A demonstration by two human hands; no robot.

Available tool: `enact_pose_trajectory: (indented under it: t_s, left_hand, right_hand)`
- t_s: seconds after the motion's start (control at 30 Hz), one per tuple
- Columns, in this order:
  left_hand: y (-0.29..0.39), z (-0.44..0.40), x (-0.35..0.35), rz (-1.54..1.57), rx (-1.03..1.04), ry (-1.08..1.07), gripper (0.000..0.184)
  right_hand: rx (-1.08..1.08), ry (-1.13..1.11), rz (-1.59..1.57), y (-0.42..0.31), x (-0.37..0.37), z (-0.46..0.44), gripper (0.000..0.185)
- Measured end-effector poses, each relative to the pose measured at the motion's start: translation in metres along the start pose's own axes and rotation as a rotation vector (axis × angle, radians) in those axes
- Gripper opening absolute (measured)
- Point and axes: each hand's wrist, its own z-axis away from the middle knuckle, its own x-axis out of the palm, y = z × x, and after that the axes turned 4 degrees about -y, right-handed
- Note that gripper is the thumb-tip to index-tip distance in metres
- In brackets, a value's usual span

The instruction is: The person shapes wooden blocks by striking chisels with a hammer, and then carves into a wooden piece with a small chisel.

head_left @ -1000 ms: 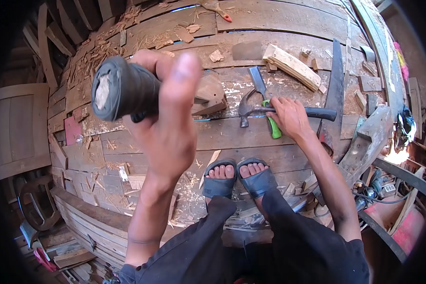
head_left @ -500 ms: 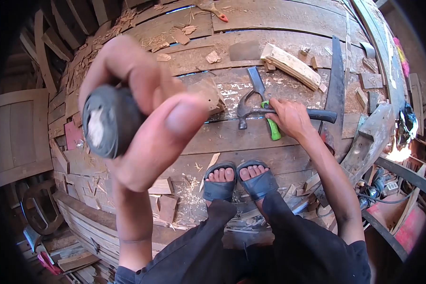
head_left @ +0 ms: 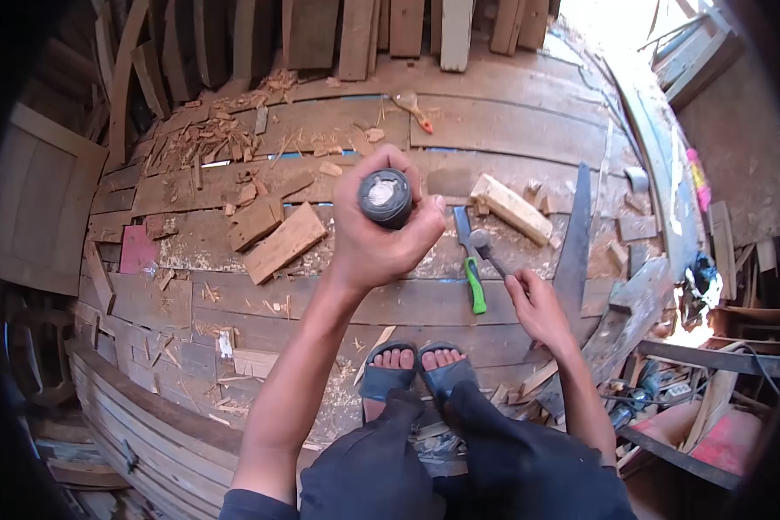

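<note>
A round, black-wrapped handle (head_left: 384,198) with a pale centre at its end is held in the left grip (head_left: 377,247), the fingers being curled around it and the thumb laid out to the right; whatever lies below the handle is hidden by the hand. A hammer (head_left: 491,256) is held in the right grip (head_left: 542,312), closed about the handle, with the head pointed away toward the upper left. Between the two grips, a chisel with a green handle (head_left: 475,286) is laid on the plank floor (head_left: 511,130), its blade directed away from the person; the hammer head is seen just beside it, and whether the two are touching cannot be told. Beyond the right grip, a pale wood block (head_left: 511,211) is set at a slant, and a dark saw blade (head_left: 575,238) is stretched out just to the right of it. To the left of the left grip, a reddish board (head_left: 286,243) is placed near a smaller wood piece (head_left: 256,224). Farther beyond the left grip, a brush (head_left: 413,111) is seen, while wood chips (head_left: 204,143) are scattered to its far left.
</note>
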Motion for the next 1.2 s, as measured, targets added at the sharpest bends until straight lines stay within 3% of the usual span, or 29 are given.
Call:
enact_pose_trajectory:
  t_s: [0.1, 0.2, 0.23, 0.27, 0.3, 0.37, 0.4, 0.43, 0.6, 0.7, 0.8, 0.93, 1.03, 1.17, 1.2]
  left_hand:
    - [-0.008, 0.002, 0.001, -0.112, 0.127, -0.001, 0.02]
    - [-0.003, 0.002, 0.006, -0.066, 0.119, 0.046, 0.019]
    - [-0.004, 0.003, 0.007, -0.037, 0.111, 0.065, 0.019]
    - [-0.006, 0.004, 0.007, -0.046, 0.127, 0.063, 0.02]
    - [-0.005, 0.003, 0.008, -0.041, 0.13, 0.061, 0.02]
    - [-0.002, 0.006, 0.01, -0.028, 0.13, 0.061, 0.02]
    - [-0.005, 0.006, 0.008, -0.016, 0.098, 0.051, 0.021]
    - [-0.004, 0.004, 0.006, 0.001, 0.102, 0.039, 0.021]
    - [-0.003, 0.005, 0.008, -0.017, 0.133, 0.003, 0.017]
    - [-0.004, 0.003, 0.013, -0.012, 0.122, 0.015, 0.016]
    - [-0.004, 0.003, 0.013, -0.033, 0.11, 0.016, 0.017]
    - [-0.008, 0.002, 0.011, -0.041, 0.1, 0.004, 0.017]
    - [-0.003, 0.001, 0.015, 0.037, 0.073, 0.004, 0.016]
    - [-0.005, -0.002, 0.011, -0.039, 0.125, 0.014, 0.015]
    - [-0.017, -0.004, 0.01, -0.076, 0.161, 0.037, 0.017]
  right_hand:
    - [0.017, 0.124, -0.169, -0.044, -0.04, 0.036, 0.029]
    - [-0.16, 0.277, -0.202, -0.102, -0.083, 0.075, 0.033]
    - [-0.275, 0.31, -0.218, -0.118, -0.098, 0.087, 0.041]
    - [-0.238, 0.294, -0.348, -0.143, -0.111, 0.102, 0.049]
    - [-0.261, 0.313, -0.352, -0.163, -0.119, 0.111, 0.042]
    - [-0.13, -0.162, -0.546, -0.127, -0.146, 0.116, 0.029]
    - [-0.125, -0.154, -0.403, -0.113, -0.141, 0.115, 0.024]
    - [-0.164, 0.059, -0.231, -0.109, -0.124, 0.116, 0.028]
    - [-0.256, 0.07, 0.012, -0.153, -0.124, 0.126, 0.037]
    - [-0.355, 0.154, 0.167, -0.209, -0.14, 0.138, 0.034]
    - [-0.482, 0.323, 0.112, -0.24, -0.147, 0.137, 0.033]
    - [-0.457, 0.341, 0.206, -0.233, -0.132, 0.123, 0.032]
    - [-0.373, 0.197, 0.632, -0.222, -0.118, 0.113, 0.032]
    - [-0.312, 0.14, 0.389, -0.244, -0.141, 0.116, 0.034]
    - [-0.459, 0.262, 0.333, -0.237, -0.142, 0.112, 0.035]
